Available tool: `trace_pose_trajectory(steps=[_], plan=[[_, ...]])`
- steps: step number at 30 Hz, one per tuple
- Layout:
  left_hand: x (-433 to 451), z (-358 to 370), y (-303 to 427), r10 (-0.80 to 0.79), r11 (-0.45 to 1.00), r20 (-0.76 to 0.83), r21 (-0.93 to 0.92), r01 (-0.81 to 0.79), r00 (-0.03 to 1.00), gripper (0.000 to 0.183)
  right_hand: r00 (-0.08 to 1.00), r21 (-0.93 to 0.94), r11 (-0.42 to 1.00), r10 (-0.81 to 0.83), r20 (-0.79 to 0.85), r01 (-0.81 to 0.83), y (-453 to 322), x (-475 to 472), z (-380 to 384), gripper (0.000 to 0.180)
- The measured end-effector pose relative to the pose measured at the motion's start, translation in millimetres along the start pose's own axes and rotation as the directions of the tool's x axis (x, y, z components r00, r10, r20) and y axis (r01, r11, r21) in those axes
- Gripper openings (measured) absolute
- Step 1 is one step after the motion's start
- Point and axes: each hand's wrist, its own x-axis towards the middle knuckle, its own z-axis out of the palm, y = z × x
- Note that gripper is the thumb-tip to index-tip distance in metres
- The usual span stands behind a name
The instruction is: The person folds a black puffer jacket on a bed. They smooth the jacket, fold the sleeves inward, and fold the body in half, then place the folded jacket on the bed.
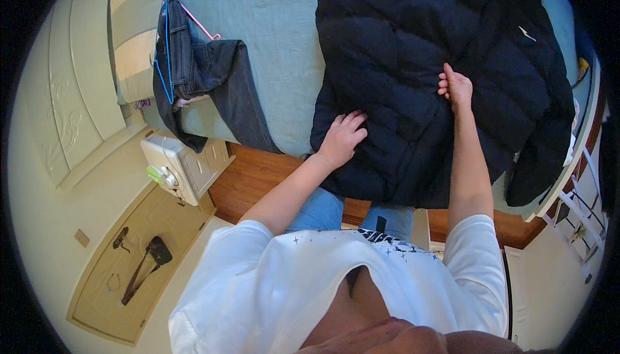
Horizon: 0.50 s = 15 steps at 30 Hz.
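A black padded jacket [411, 63] lies spread over the light blue-green bed sheet [271, 29], its lower edge hanging over the bed's near side. My left hand [344, 138] rests on the jacket's lower left part, fingers slightly bent; whether it pinches the fabric is unclear. Nearer the middle, my right hand [455, 85] is curled at the jacket's front, thumb pointing away from me; whether fabric is between its fingers cannot be told. Further left lie dark jeans [193, 63], with a blue hanger [168, 58] and a pink hanger [193, 15] at their waist.
A striped pillow [138, 34] lies by the carved headboard [72, 78]. Below it stands a white bedside cabinet [193, 165] with small items and a cable on top. A white metal rack [581, 209] is at the right, beyond the bed's curved edge. A bag hangs on the door [101, 296].
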Motion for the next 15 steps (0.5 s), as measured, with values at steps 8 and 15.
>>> trace_pose_trajectory(steps=[8, 15], plan=[[-8, 0, -25, -0.386, 0.881, -0.318, -0.404, 0.244, 0.866, 0.028, 0.542, -0.56, 0.302, -0.773, 0.329, 0.772, 9, -111, 55, 0.046], [-32, -77, -87, -0.606, 0.792, -0.644, -0.543, 0.279, 0.467, 0.021, 0.362, -0.43, 0.038, -0.612, 0.704, 0.902, 14, -132, 99, 0.047]])
